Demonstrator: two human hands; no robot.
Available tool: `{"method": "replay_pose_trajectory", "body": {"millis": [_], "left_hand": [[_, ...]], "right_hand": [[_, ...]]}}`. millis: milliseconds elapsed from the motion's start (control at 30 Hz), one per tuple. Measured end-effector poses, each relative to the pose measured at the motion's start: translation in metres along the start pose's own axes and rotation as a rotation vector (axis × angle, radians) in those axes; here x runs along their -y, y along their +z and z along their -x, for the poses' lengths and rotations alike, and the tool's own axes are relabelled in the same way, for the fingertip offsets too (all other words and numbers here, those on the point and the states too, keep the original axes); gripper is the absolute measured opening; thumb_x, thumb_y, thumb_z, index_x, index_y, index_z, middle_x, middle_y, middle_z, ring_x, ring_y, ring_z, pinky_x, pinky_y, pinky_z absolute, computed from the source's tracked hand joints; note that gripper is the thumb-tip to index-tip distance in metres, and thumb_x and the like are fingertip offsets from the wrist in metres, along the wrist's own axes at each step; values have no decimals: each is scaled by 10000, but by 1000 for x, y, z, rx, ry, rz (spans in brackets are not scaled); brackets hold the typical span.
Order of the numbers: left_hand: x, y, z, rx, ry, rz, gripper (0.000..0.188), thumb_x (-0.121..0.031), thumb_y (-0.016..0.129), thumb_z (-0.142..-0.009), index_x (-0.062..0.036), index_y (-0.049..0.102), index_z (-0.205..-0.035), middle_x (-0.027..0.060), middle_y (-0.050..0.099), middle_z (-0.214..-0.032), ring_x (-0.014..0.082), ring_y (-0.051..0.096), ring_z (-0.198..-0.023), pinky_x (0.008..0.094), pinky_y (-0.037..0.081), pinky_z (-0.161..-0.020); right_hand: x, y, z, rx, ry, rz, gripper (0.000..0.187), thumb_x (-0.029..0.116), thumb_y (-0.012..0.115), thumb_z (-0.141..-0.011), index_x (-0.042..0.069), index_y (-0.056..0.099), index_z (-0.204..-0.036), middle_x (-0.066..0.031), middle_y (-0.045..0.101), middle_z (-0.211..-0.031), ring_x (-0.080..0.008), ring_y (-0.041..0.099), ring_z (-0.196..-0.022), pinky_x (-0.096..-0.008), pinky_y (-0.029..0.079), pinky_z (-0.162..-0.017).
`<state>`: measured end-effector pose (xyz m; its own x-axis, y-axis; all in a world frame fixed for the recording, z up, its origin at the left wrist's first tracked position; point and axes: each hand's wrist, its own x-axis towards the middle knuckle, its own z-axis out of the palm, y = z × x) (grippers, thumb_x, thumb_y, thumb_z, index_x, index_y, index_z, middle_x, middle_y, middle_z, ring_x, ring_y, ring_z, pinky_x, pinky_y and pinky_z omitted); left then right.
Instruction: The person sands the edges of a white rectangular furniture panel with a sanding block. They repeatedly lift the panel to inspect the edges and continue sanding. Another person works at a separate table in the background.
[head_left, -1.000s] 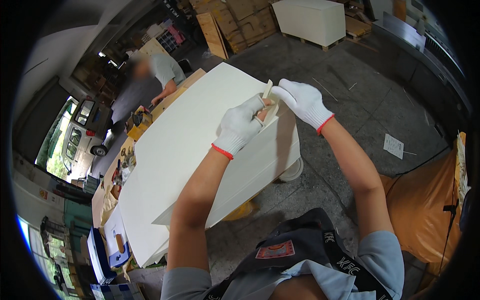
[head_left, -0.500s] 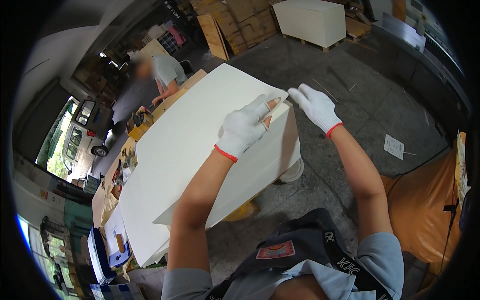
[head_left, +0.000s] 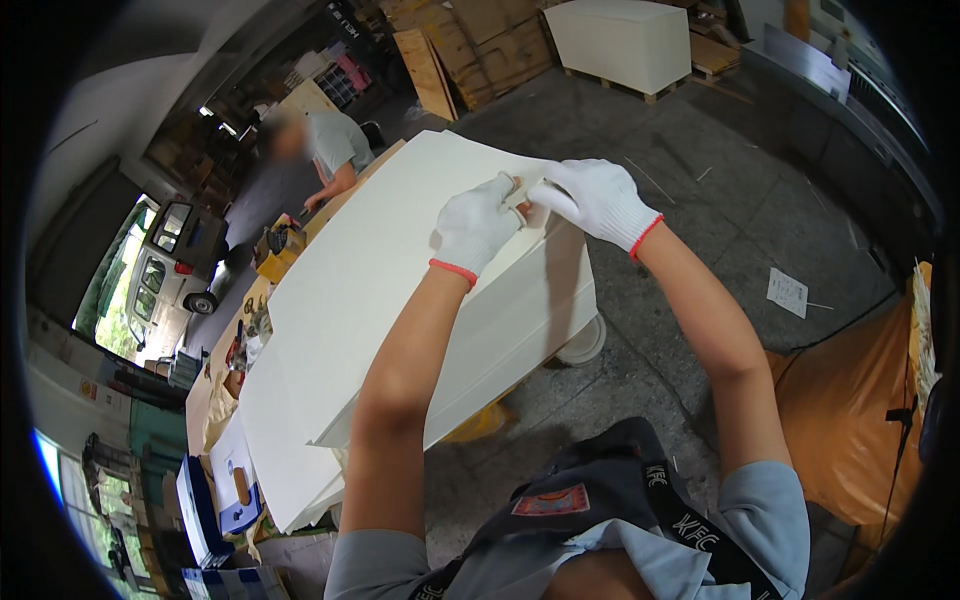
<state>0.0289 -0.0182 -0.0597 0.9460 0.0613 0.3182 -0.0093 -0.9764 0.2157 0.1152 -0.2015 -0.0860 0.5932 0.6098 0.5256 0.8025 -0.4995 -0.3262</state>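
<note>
A tall stack of large white sheets [head_left: 370, 270] lies in front of me, its far right corner bent upward. My left hand [head_left: 475, 225], in a white glove with a red cuff and bare fingertips, is closed at the edge of the top sheet near that corner, with thumb and forefinger bent together. Beside it, my right hand [head_left: 597, 203] is gloved alike and pinches the raised corner between thumb and fingers. Part of the sheet between the two hands is hidden by the gloves.
Tools and a yellow box [head_left: 278, 255] lie along the bench to the left, where another person [head_left: 335, 145] leans over. A white bucket [head_left: 583, 343] stands under the stack's right side. An orange cover [head_left: 845, 420] is at right, and a pallet bears another white stack [head_left: 625, 45] behind.
My right hand has moved left onto the sheet's corner and closed on it. My left hand has shifted slightly left and back from the corner, and the sheet's edge now curls up.
</note>
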Motion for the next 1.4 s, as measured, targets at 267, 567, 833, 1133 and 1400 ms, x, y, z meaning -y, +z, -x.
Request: {"method": "replay_pose_trajectory", "body": {"millis": [267,567,833,1133,1400], "left_hand": [[8,-2,28,54,-74,424,446,-302,685,-911,-91,631,-1300,167,698,-1162,288,677,-1066,346,496,-926],[0,-6,32,46,-101,409,454,-262,689,-916,-48,619,-1310,171,686,-1202,262,665,-1079,317,480,-943],[4,0,31,21,-99,378,389,-270,665,-932,-207,627,-1314,168,710,-1071,298,694,-948,362,520,-838],[-12,-15,34,127,-140,310,441,-273,707,-910,-147,615,-1322,165,715,-1065,266,697,-974,321,505,-874],[1,-1,34,-31,-62,301,377,-292,620,-959,-217,623,-1328,182,706,-1061,306,691,-951,361,516,-832]], "right_hand": [[20,23,0,-75,449,-645,507,552,413,-992,97,622,-1071,-188,669,-945,-403,630,-916,-438,472,-813],[21,30,4,-134,446,-618,513,556,402,-995,106,623,-1104,-172,678,-933,-376,644,-928,-432,473,-813],[20,28,3,-76,473,-678,513,555,400,-993,115,626,-1130,-169,685,-919,-356,657,-905,-418,479,-810],[17,37,3,-123,473,-605,524,555,385,-992,111,628,-1128,-174,685,-950,-357,655,-924,-415,478,-824],[24,24,4,-89,484,-636,533,567,394,-983,103,628,-1103,-162,682,-924,-339,656,-907,-408,475,-818]]}}
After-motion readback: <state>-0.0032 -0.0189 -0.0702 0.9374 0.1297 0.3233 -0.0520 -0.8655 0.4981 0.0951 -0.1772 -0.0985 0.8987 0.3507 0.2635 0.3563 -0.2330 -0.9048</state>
